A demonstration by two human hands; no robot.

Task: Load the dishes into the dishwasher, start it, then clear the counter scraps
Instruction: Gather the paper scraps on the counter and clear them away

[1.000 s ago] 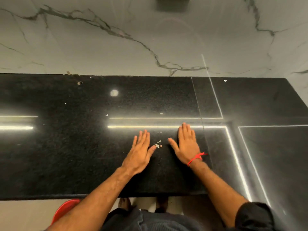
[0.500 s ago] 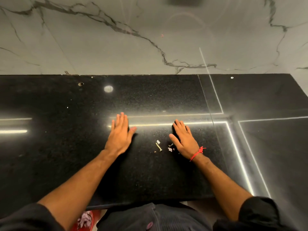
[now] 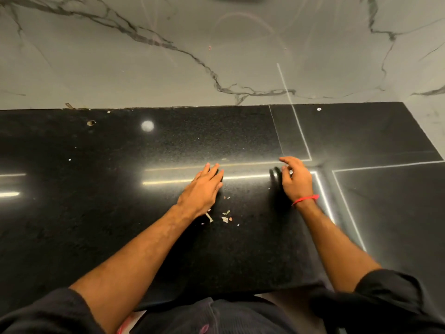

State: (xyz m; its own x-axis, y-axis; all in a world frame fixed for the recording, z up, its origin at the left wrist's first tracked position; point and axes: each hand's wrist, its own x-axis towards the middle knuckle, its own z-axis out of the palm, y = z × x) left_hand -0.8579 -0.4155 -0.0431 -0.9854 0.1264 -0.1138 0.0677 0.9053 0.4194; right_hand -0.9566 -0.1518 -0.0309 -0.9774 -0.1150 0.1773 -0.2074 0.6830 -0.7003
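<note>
A small pile of pale food scraps (image 3: 222, 216) lies on the black granite counter (image 3: 96, 213), in front of me. My left hand (image 3: 202, 190) lies flat on the counter with straight fingers, its heel right beside the scraps on their left. My right hand (image 3: 295, 178) hovers to the right of the scraps, lifted a little, fingers loosely curled and holding nothing. A red thread circles the right wrist. No dishes or dishwasher are in view.
A marble backsplash (image 3: 216, 56) rises behind the counter. Stray crumbs lie at the back: one at the left (image 3: 91, 122), one at the right (image 3: 319, 109). The counter turns a corner on the right (image 3: 385, 213). Something red and white (image 3: 130, 323) shows below the front edge.
My left hand swept right, up against the scraps. My right hand lifted off the counter and drew away to the right, its fingers curling. The scraps now lie nearer the front edge.
</note>
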